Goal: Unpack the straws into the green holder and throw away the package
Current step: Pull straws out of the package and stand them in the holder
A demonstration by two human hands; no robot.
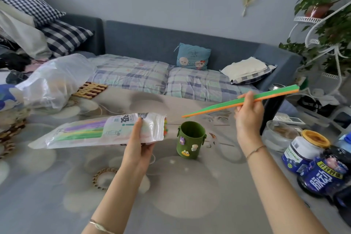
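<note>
The green holder, a felt cup with small figures stuck on its side, stands upright and empty on the table between my hands. My left hand grips the white plastic straw package level above the table. Its open mouth points right toward the holder, and coloured straw ends show there. My right hand holds a few green and orange straws in the air. They slant down to the left, with their lower tips just above the holder's rim.
A crumpled clear plastic bag lies at the table's far left. Jars and bottles and a glass bowl crowd the right edge. A round coaster lies near my left forearm. A sofa runs behind the table.
</note>
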